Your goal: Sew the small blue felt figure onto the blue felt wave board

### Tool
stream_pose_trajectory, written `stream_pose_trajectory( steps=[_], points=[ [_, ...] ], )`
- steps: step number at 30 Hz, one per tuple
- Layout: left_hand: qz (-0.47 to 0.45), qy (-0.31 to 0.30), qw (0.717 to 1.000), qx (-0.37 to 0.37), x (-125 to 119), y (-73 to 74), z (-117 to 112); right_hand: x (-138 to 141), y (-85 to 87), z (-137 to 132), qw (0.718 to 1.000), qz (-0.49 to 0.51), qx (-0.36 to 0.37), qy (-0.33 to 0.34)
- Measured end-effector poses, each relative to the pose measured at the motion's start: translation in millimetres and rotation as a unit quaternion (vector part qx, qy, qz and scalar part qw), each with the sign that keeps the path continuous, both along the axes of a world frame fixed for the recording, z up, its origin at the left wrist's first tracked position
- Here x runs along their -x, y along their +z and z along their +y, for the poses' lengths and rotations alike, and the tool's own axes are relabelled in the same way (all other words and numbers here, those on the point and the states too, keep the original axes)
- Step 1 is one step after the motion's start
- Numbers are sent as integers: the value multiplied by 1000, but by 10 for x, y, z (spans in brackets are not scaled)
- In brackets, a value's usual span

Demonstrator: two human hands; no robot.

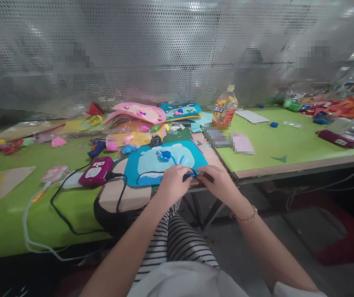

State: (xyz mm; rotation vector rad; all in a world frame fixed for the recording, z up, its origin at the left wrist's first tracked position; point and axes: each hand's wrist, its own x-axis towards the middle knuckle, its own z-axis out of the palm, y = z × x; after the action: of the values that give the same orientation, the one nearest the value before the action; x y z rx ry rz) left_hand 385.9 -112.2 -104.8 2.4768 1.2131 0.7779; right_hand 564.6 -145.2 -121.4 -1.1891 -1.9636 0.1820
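At the near right corner of a blue craft sheet (130,167), my left hand (177,179) is closed, its fingers bent over the edge. My right hand (214,181) pinches beside it, thumb and fingertips together. A thin dark strand (194,172), perhaps modelling clay, curves between the fingertips of both hands. On the sheet sits a pale blue shape with a small blue clay figure (164,155) on it. A black outline (147,173) runs along a blue patch near the sheet's front edge and disappears behind my left hand.
A magenta power bank (96,172) with a black cable lies left of the sheet. Behind are lumps of coloured clay (129,149), a pink decorated sheet (138,112) and a drink bottle (225,108). A phone-like grey object (216,136) lies to the right.
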Motion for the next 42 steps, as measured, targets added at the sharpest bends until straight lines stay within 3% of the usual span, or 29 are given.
stream_pose_trajectory(
  steps=[6,11,19,23,31,42],
  points=[
    [-15,10,1000,18,-4,2,18,67,208,74,1000,-17,-3,0],
    [-73,32,997,23,14,3,44,163,386,125,998,-47,15,41],
    [-131,45,990,40,187,-27,59,329,514,149,995,-77,19,62],
    [-137,36,989,49,268,-85,24,314,461,127,995,-74,20,59],
    [-107,28,993,41,360,-113,-22,241,90,-26,988,-146,-34,36],
    [-75,20,997,27,422,-98,-31,257,-14,-114,987,-154,-37,35]
  ],
)
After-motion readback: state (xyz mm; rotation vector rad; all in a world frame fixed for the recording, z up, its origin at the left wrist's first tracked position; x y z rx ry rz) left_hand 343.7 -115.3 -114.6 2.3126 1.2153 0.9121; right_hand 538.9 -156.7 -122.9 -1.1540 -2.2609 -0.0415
